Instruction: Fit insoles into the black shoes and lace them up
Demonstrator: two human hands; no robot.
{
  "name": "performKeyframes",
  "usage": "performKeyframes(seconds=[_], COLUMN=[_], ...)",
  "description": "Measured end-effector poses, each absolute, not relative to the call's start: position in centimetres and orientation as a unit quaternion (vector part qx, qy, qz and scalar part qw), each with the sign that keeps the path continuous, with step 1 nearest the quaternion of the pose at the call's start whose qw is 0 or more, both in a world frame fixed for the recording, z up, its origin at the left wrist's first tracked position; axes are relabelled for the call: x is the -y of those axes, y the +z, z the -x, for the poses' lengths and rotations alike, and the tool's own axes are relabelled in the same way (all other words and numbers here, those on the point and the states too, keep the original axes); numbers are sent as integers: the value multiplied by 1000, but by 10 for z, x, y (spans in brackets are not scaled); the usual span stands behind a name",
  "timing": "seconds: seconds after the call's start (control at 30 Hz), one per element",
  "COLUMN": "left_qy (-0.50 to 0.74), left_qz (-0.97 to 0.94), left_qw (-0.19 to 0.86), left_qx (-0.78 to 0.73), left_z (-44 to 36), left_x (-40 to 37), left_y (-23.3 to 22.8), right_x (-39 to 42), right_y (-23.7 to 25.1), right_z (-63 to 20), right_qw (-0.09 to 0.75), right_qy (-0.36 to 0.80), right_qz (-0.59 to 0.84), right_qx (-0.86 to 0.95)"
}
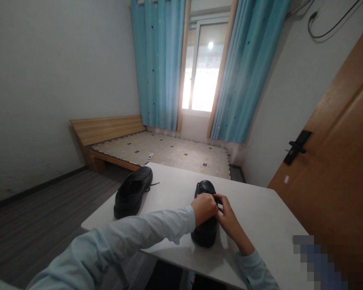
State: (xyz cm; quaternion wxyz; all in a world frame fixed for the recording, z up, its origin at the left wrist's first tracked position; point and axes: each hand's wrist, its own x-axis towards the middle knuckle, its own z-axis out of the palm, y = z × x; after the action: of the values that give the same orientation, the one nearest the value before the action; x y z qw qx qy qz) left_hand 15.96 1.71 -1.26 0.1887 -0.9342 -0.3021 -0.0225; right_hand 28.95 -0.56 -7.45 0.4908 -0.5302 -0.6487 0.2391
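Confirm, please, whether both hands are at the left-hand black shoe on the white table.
Not quite: in the head view, the left hand and right hand are both at the right-hand black shoe on the white table.

A person's left grip point(204, 209) and right grip point(227, 216) meet over a black shoe point(205, 237) on a white tabletop point(175, 189); its mate point(132, 192) stands leftward, a bed point(172, 148) and bright window point(206, 76) beyond.

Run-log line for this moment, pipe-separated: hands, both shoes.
left hand: over black shoe | right hand: at same shoe | grips: unclear | second black shoe: untouched, on white table
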Motion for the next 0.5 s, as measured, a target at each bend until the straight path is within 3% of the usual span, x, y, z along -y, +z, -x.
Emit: performKeyframes(seconds=[0.3, 0.5], left_qy=[-18, -51], left_qz=[955, 935], left_qw=[183, 235], left_qx=[234, 262], left_z=[-159, -158], left_x=[-25, -22], left_y=[-11, -13], right_x=[1, 2], right_y=[-80, -81], right_z=[-286, -280], right_qw=[512, 525], right_qy=[230, 230], right_qz=[531, 534], right_qx=[635, 621])
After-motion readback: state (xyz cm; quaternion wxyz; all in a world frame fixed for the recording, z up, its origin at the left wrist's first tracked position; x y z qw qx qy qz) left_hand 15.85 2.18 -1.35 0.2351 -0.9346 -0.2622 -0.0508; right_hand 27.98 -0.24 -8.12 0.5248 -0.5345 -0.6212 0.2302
